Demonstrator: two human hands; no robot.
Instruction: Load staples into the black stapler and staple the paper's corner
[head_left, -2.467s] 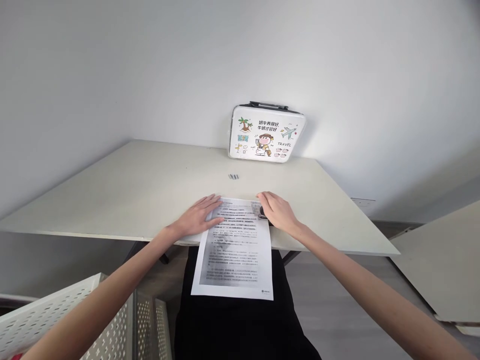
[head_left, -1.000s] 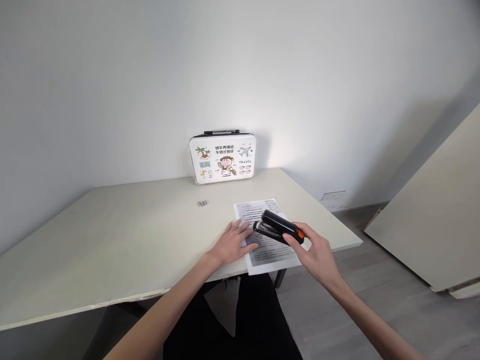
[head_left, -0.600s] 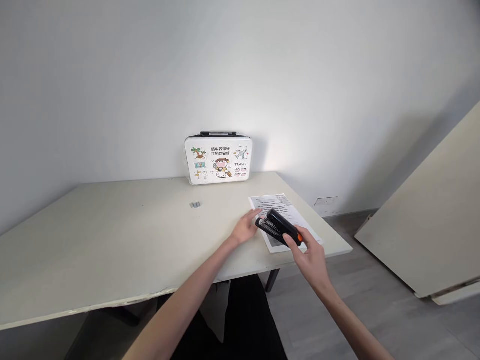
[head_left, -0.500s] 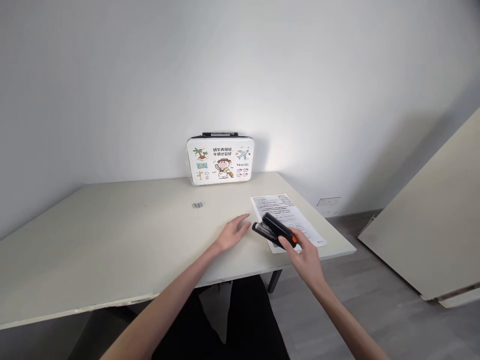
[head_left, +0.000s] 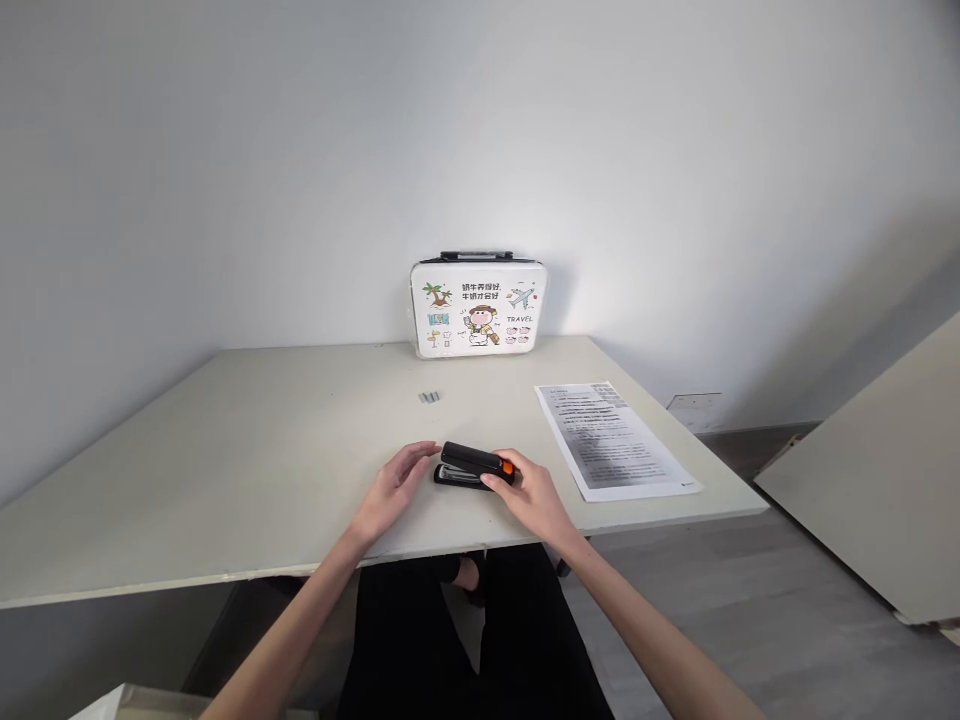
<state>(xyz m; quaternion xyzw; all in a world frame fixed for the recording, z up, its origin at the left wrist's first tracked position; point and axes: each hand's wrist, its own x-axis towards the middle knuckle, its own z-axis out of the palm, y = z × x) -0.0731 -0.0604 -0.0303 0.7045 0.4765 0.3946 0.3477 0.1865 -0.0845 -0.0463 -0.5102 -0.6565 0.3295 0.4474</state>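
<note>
A black stapler (head_left: 471,462) with an orange piece at its rear end is low over or on the table near the front edge. My right hand (head_left: 531,495) grips its rear end, thumb along the near side. My left hand (head_left: 391,490) is beside the stapler's front end, fingers extended and slightly curved, holding nothing; whether the fingertips touch the stapler I cannot tell. Farther back on the table lie small grey strips of staples (head_left: 429,397). To the right lies a printed sheet of paper (head_left: 619,440).
A white case (head_left: 480,310) with cartoon prints and a black handle stands upright against the wall. The table (head_left: 225,470) has its front edge close to my legs. A pale panel (head_left: 885,480) stands on the floor at the right.
The stapler, in my right hand, has moved left and away from over the paper, and now sits more level. My left hand has come alongside its front end. The view has shifted left.
</note>
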